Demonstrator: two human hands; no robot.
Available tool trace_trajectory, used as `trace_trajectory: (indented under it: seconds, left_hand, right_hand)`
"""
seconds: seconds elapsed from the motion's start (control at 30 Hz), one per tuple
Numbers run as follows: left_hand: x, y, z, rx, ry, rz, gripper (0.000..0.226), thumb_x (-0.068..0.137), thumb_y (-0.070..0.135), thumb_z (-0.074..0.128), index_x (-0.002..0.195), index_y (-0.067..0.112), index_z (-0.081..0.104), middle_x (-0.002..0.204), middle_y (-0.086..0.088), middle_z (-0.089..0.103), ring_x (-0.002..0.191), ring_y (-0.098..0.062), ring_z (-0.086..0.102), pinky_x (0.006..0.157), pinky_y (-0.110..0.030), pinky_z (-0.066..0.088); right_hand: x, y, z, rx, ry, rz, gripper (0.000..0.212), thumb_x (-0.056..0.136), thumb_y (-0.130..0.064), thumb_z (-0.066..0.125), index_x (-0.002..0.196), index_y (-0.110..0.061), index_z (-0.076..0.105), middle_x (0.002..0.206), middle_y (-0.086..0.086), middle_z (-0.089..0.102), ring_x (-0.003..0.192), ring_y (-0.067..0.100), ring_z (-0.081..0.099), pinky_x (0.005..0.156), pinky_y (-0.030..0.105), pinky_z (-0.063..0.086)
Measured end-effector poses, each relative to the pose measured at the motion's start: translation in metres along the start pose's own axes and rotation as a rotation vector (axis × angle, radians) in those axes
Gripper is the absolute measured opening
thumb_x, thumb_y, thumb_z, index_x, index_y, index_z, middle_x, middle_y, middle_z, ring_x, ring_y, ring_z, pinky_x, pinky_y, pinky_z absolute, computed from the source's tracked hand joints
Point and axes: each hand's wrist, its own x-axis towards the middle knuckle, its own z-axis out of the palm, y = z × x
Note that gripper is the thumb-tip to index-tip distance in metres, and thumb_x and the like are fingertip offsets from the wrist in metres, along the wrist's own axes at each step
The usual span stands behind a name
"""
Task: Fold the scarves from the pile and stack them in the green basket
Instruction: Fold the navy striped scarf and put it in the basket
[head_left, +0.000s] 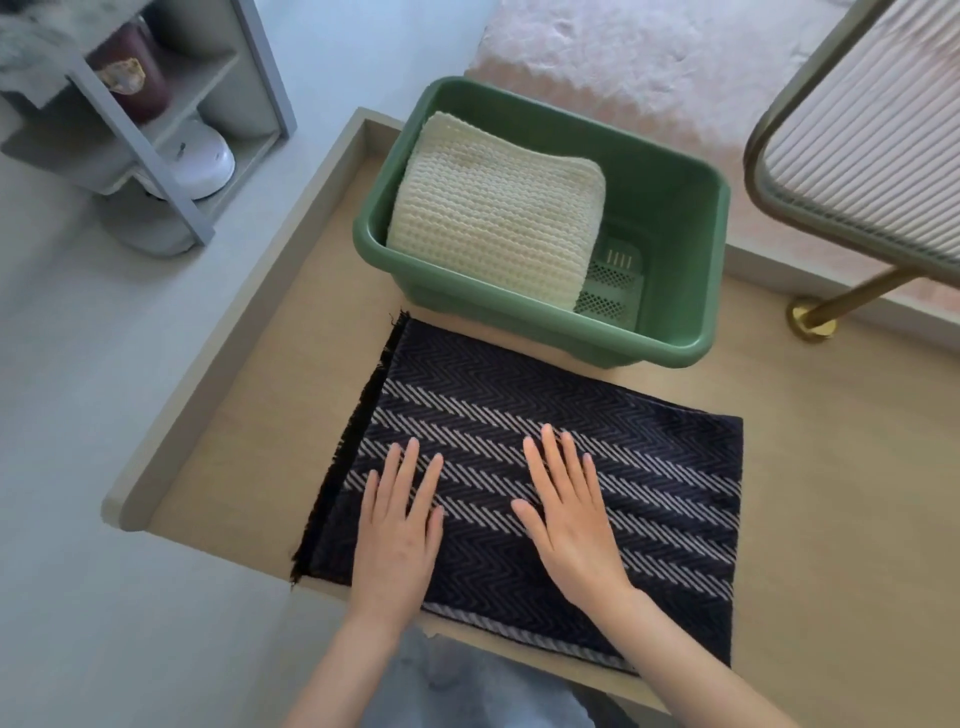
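A dark navy scarf (649, 467) with a pale chevron pattern lies folded into a flat rectangle on the beige table (831, 493), its fringe along the left edge. My left hand (400, 525) presses flat on the scarf's left part, fingers straight and spread. My right hand (566, 509) lies flat on its middle, fingers straight too. Behind the scarf stands the green basket (670, 218). A folded cream knitted scarf (493, 223) rests inside it, leaning toward the left wall.
The table has a raised rim (249, 322) along its left side. A gold-framed ribbed screen (857, 171) on a brass foot (813, 322) stands at the right. A grey shelf unit (156, 130) stands on the floor at the far left. A pink rug (623, 57) lies beyond.
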Motion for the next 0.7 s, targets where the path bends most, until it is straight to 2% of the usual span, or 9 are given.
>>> trace_trajectory:
  seconds: [0.1, 0.2, 0.33, 0.43, 0.53, 0.7]
  left_hand:
    - [-0.003, 0.002, 0.018, 0.152, -0.118, -0.015, 0.059, 0.099, 0.044, 0.022, 0.153, 0.018, 0.022, 0.161, -0.008, 0.015, 0.148, -0.024, 0.011, 0.118, -0.047, 0.011]
    - [-0.005, 0.002, 0.021, 0.223, -0.128, -0.044, 0.061, 0.098, 0.046, 0.021, 0.153, 0.019, 0.021, 0.161, -0.007, 0.015, 0.148, -0.025, 0.012, 0.117, -0.051, 0.013]
    - [-0.004, 0.008, 0.022, 0.251, -0.138, -0.051, 0.062, 0.098, 0.046, 0.019, 0.152, 0.016, 0.025, 0.16, -0.011, 0.017, 0.148, -0.028, 0.014, 0.117, -0.053, 0.013]
    - [0.001, 0.024, 0.026, 0.207, -0.124, -0.074, 0.063, 0.099, 0.048, 0.015, 0.15, 0.013, 0.027, 0.158, -0.015, 0.02, 0.146, -0.03, 0.016, 0.117, -0.053, 0.008]
    - [0.016, 0.056, 0.033, 0.205, -0.162, 0.055, 0.062, 0.1, 0.046, 0.014, 0.149, 0.012, 0.033, 0.157, -0.014, 0.024, 0.146, -0.028, 0.019, 0.115, -0.051, 0.016]
    - [0.038, 0.071, 0.048, 0.258, -0.154, 0.111, 0.063, 0.097, 0.048, 0.024, 0.152, 0.018, 0.026, 0.159, -0.011, 0.021, 0.147, -0.031, 0.016, 0.115, -0.056, 0.014]
  right_hand:
    - [-0.028, 0.044, 0.013, -0.111, -0.027, 0.185, 0.063, 0.099, -0.058, 0.004, 0.153, -0.027, -0.004, 0.16, -0.004, -0.013, 0.147, 0.019, -0.012, 0.118, 0.038, -0.01]
    - [-0.044, 0.075, 0.014, -0.157, -0.035, 0.271, 0.061, 0.099, -0.059, 0.009, 0.153, -0.031, 0.004, 0.161, -0.002, -0.003, 0.148, 0.025, -0.008, 0.118, 0.041, -0.009]
    - [-0.06, 0.112, 0.003, -0.087, 0.025, 0.421, 0.071, 0.093, -0.067, -0.002, 0.153, -0.03, 0.003, 0.16, -0.007, -0.013, 0.146, 0.015, -0.018, 0.117, 0.031, -0.015]
    - [-0.059, 0.113, -0.005, -0.026, 0.078, 0.434, 0.074, 0.089, -0.068, -0.007, 0.152, -0.029, -0.004, 0.159, -0.007, -0.016, 0.144, 0.009, -0.023, 0.116, 0.028, -0.016]
    - [-0.031, 0.094, -0.01, 0.012, 0.139, 0.373, 0.067, 0.094, -0.06, 0.003, 0.151, -0.027, -0.006, 0.158, -0.007, -0.017, 0.144, 0.011, -0.022, 0.118, 0.031, -0.014]
    - [0.008, 0.114, -0.013, -0.012, 0.083, 0.349, 0.065, 0.094, -0.062, 0.004, 0.149, -0.031, -0.011, 0.155, -0.007, -0.022, 0.145, 0.016, -0.019, 0.118, 0.034, -0.013]
